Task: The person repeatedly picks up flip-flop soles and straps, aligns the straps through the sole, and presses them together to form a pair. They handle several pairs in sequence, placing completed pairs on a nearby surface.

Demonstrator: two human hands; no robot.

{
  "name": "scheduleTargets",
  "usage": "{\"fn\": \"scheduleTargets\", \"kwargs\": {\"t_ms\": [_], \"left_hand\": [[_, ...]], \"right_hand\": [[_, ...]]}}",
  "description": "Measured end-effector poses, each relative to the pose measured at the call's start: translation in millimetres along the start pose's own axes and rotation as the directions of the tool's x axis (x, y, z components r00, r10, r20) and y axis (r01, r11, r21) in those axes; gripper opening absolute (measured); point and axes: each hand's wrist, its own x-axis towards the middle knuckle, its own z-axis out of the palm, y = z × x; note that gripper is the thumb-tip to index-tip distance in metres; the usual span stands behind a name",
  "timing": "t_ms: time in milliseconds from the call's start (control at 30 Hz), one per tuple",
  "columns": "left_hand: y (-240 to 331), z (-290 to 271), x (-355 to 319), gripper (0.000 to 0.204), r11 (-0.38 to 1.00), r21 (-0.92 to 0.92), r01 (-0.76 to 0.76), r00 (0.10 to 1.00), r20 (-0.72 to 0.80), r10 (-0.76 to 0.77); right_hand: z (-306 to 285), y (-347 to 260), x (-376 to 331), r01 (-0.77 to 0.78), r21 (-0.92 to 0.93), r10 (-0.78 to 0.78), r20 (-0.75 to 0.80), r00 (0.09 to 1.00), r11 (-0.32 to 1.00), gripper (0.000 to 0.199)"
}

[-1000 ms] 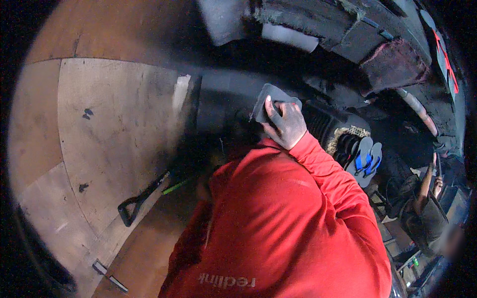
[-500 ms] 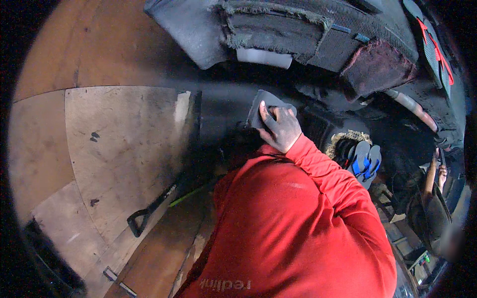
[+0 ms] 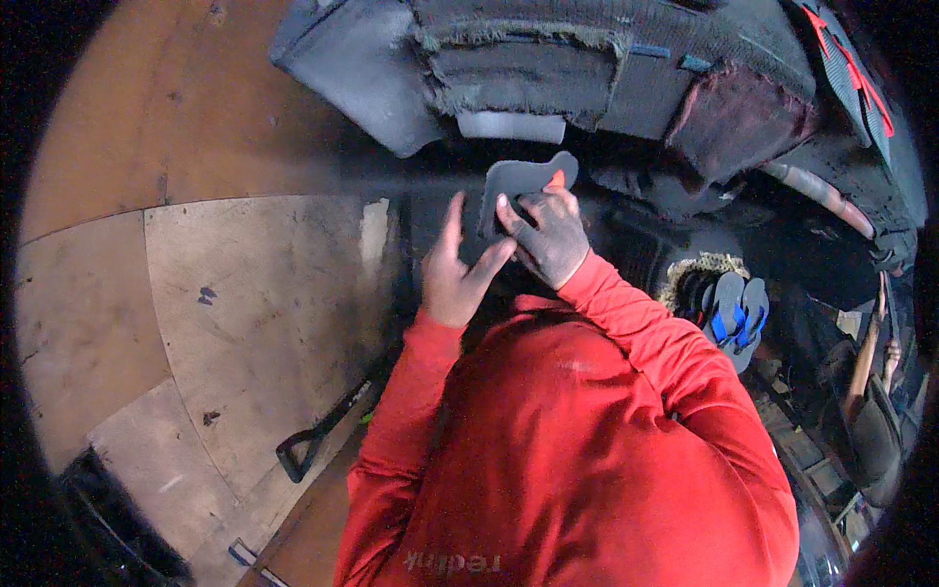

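In front of my chest, my right hand [image 3: 555, 238] is closed around a dark grey flip-flop sole [image 3: 515, 180] with a curved edge. A small orange-red piece, which may be its strap, shows beside the fingers. The rest of the sole is hidden behind the hand. My left hand [image 3: 457, 272] is raised just left of the sole, thumb and fingers apart, with nothing in it. Its thumb tip comes close to my right hand; whether they touch I cannot tell.
Ahead is a machine or bench edge padded with worn dark cloth [image 3: 523, 73]. Blue-strapped grey flip-flops [image 3: 729, 318] stand at the right; red-strapped ones [image 3: 851, 78] lie at the far right. A black handle [image 3: 296, 458] sits by the wooden boards [image 3: 264, 323]. Another person's arms [image 3: 868, 352] show at right.
My left hand has come up into view beside the sole. My right hand has turned the sole slightly, and the orange-red piece now shows. The view has shifted a little.
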Motion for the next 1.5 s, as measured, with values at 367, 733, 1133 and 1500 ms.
{"fn": "scheduleTargets", "kwargs": {"t_ms": [367, 733, 1133, 1500], "left_hand": [[49, 26, 61, 0.037, 0.854, 0.495, -0.157, 0.960, -0.126, 0.249], [46, 52, 93, 0.036, 0.805, 0.594, 0.005, 0.999, -0.034, 0.018], [18, 37, 22, 0.044, 0.909, 0.338, -0.243, 0.914, -0.234, 0.331], [57, 21, 23, 0.046, 0.771, 0.578, -0.268, 0.895, -0.146, 0.421]], "right_hand": [[12, -1, 21, -0.137, 0.257, 0.159, -0.064, 0.985, 0.957, 0.036], [-9, 15, 15, -0.407, 0.321, 0.358, 0.201, 0.912, 0.855, 0.037], [-23, 9, -3, 0.006, 0.362, 0.025, -0.081, 0.996, 0.932, 0.051], [32, 42, 35, -0.306, 0.524, 0.142, 0.651, 0.746, -0.795, 0.050]]}}
